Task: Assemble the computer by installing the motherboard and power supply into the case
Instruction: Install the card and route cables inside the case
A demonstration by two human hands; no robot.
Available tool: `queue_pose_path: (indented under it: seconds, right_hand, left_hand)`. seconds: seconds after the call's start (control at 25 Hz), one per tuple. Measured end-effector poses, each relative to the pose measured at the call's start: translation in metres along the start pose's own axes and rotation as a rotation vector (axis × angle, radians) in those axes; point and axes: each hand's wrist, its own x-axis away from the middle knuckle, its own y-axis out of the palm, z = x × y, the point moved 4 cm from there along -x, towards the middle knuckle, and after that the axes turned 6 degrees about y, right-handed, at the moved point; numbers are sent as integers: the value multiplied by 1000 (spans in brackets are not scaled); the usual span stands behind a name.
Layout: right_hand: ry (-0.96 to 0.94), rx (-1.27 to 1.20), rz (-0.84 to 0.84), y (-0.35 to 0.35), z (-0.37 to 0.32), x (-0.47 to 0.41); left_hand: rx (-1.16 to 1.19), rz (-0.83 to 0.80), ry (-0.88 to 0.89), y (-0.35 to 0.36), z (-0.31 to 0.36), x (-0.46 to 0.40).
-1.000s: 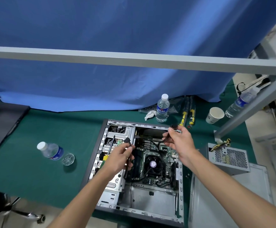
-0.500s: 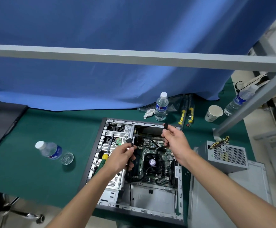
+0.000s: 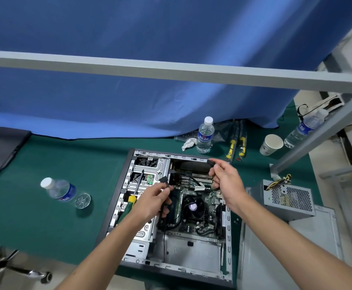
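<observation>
Pinching a cable connector (image 3: 164, 180) in my left hand (image 3: 153, 200) and another in my right hand (image 3: 226, 180), I risk snagging the motherboard (image 3: 194, 197) if I tug.

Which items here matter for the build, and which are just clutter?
Job: case, motherboard, power supply, black cable held by left hand and right hand, screwdriver.
Lying about: water bottles, paper cup, crumpled tissue.
</observation>
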Motion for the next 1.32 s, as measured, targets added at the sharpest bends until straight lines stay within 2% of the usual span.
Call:
queue_pose_path:
  seconds: [0.2, 0.44, 0.56, 0.72, 0.8, 0.88, 1.0, 1.12, 1.24, 1.32]
  right_hand:
    - [50, -70, 35, -6, 2, 1]
    - [56, -184, -129, -2, -6, 9]
    - [33, -113, -191, 11, -10, 17]
    - [-62, 22, -292, 31, -24, 30]
    - [-75, 61, -344, 34, -30, 32]
    - [-97, 78, -303, 32, -35, 31]
    - [-163, 214, -143, 27, -40, 25]
    - [-150, 318, -211, 35, -37, 23]
    - [-131, 270, -89, 33, -30, 17]
    - [4, 44, 51, 21, -22, 8]
  left_hand:
    - [29, -16, 6, 6, 1, -1]
    - [110, -87, 131, 15, 17, -2]
    - [134, -89, 228, 20, 32, -4]
    - [43, -199, 348, 33, 47, -4]
    - [-20, -137, 387, 35, 52, -7]
    - [-109, -106, 415, 35, 53, -8]
    - [-164, -165, 374, 37, 49, -5]
    - [-157, -243, 365, 37, 54, -4]
    - [-164, -259, 387, 33, 56, -2]
    - [-169, -148, 447, 22, 53, 1]
